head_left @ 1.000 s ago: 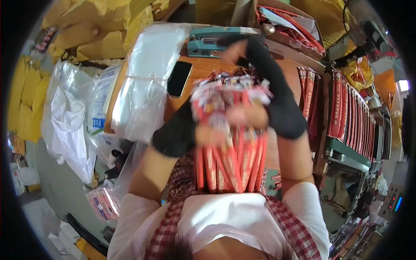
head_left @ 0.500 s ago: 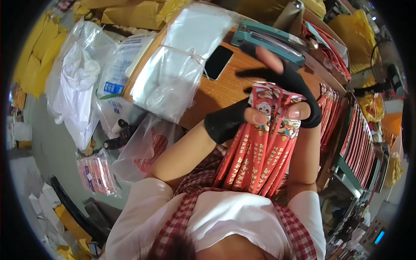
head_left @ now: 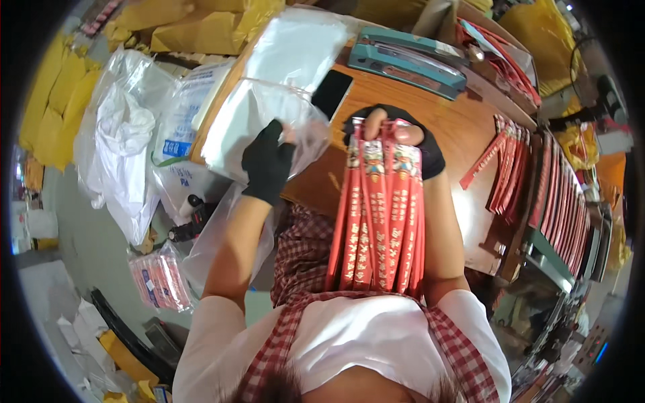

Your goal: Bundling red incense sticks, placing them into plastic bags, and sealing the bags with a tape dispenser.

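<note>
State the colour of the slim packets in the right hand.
Slim packets: mostly red, marked in pale gold; best seen in the head view.

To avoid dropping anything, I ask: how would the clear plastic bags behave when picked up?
The clear plastic bags are probably floppy, since they look crumpled beside the left hand. They may be slippery, as their glossy surface suggests.

Glossy plastic packets (head_left: 377, 228); smooth wooden tabletop (head_left: 463, 124).
</note>
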`<state>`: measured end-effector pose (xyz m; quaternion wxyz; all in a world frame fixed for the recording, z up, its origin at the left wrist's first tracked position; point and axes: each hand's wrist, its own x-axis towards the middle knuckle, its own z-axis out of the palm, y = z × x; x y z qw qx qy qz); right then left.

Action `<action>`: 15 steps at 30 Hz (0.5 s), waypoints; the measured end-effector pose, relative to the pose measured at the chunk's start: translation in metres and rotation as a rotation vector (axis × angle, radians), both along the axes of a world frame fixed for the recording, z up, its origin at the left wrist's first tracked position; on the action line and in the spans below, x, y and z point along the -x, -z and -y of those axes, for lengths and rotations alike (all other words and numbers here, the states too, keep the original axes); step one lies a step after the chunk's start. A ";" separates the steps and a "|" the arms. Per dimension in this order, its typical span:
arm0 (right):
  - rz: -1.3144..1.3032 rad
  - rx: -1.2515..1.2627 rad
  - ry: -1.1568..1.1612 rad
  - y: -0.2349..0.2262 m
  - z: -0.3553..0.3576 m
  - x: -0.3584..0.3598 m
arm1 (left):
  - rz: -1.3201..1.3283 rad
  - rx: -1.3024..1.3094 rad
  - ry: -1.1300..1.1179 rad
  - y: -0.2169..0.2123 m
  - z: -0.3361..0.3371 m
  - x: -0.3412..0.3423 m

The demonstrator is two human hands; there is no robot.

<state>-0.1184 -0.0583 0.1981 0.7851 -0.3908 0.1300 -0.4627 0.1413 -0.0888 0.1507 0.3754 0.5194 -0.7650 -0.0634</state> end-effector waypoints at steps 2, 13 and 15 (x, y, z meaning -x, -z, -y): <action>0.021 -0.012 0.011 -0.002 -0.003 0.002 | -0.090 -0.332 0.105 -0.059 0.001 0.043; -0.168 -0.216 0.547 0.029 -0.034 0.043 | 0.099 0.255 0.760 -0.108 -0.066 0.145; -0.415 0.224 0.765 0.045 -0.050 0.033 | 0.103 0.196 0.758 -0.098 -0.072 0.132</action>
